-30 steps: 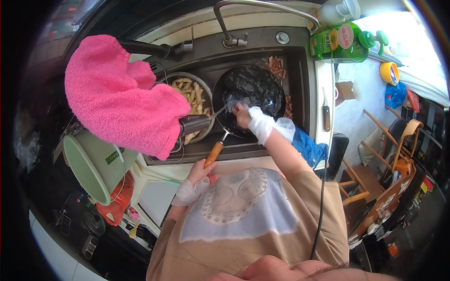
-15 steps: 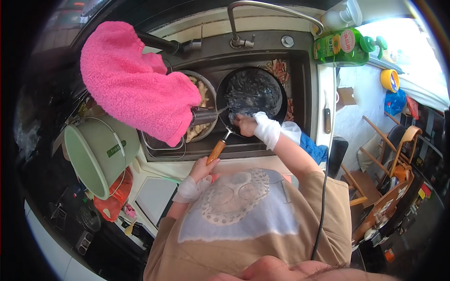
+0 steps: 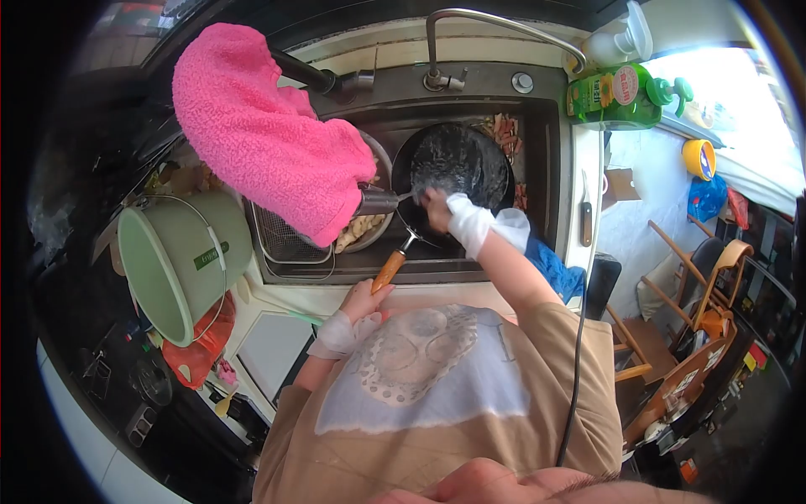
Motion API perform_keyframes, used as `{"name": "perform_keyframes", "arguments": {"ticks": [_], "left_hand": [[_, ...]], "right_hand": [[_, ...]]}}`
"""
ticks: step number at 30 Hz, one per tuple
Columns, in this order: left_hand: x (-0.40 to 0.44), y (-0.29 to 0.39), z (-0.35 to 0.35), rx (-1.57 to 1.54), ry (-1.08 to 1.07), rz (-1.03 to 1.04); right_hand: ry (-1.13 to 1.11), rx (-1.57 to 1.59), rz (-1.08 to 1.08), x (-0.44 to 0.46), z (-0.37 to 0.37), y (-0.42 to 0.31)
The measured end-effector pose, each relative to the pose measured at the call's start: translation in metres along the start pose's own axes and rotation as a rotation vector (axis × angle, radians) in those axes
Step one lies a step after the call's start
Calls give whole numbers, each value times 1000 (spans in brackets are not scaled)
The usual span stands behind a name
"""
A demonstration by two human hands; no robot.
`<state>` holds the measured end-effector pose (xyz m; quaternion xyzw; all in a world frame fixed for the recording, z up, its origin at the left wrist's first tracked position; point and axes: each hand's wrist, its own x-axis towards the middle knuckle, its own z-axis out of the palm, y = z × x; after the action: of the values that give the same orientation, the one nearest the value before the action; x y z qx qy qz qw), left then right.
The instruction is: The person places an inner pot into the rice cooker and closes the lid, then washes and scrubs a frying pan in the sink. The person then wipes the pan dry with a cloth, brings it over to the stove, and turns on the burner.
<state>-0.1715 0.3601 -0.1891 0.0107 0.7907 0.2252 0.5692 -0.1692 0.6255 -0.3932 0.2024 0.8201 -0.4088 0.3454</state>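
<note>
A black frying pan [image 3: 495, 181] with a wooden handle [image 3: 389, 270] is in the dark sink, with water moving inside it. My left hand [image 3: 361, 301] is closed around the end of that handle. Inside the pan, near its lower left side, is my right hand [image 3: 437, 212], its fingers curled and partly smeared by motion; whatever they hold is hidden. Both wrists have white wraps. A dark spout [image 3: 379, 200], coming out from under a pink towel [image 3: 260, 139], ends at the pan's left rim.
Left of the pan, a metal bowl [image 3: 388, 168] of pale, ginger-like pieces sits partly under the towel, beside a wire basket [image 3: 281, 231]. Reddish scraps [image 3: 506, 134] lie in the sink [image 3: 537, 227]. Around it are a green bucket [image 3: 189, 252], a soap bottle [image 3: 617, 97] and a knife [image 3: 586, 220].
My right hand has shifted slightly up within the pan, nearer the spout. My left hand keeps its hold on the handle. The whole view has shifted a little.
</note>
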Motion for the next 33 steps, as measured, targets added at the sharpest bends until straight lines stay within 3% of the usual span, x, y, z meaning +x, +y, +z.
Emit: {"name": "perform_keyframes", "arguments": {"ticks": [4, 6, 7, 9, 11, 13, 17, 19, 21, 22, 25, 27, 29, 30, 31, 33], "left_hand": [[-8, 16, -1, 1, -21, -21], [-12, 26, -3, 35, 5, -30], [-15, 27, -1, 66, 26, -33], [-18, 29, 3, 37, 29, -62], [-17, 36, 5, 9, 37, -86], [-20, 42, 4, 37, 81, -88], [-6, 15, 14, 22, 139, 3], [-13, 25, 10, 50, 115, -51], [-16, 21, 13, -8, 102, -73], [-13, 22, 12, -66, 95, -82], [-16, 31, 8, -149, 28, -134], [-7, 12, 12, -74, 70, -94], [-5, 0, 14, 5, 109, -45], [-5, -4, 15, 15, 118, -15], [-5, 2, 13, 24, 126, 17], [-11, 26, 5, 25, 91, -40]], "right_hand": [[199, -155, -59, 40, -41, -8], [365, 167, -101, 48, -44, -19], [357, 170, -99, 41, -46, -23], [193, 89, -385, 27, -61, -26], [-16, -62, -525, 7, -53, -33], [-265, 25, -479, -24, -45, -19], [-365, 0, -340, -95, -88, -7], [-472, -661, -290, -109, -100, -2], [-177, -833, -331, -102, -81, 30], [-173, -834, -327, -99, -81, 29], [-311, -458, -412, -92, -85, -23], [-326, -551, -307, -71, -45, -14], [-157, -332, -452, -65, -42, 11], [-298, -235, -305, -77, -55, 1], [-293, -240, -303, -80, -52, 0], [-304, -123, -540, -82, -39, 1]]}}
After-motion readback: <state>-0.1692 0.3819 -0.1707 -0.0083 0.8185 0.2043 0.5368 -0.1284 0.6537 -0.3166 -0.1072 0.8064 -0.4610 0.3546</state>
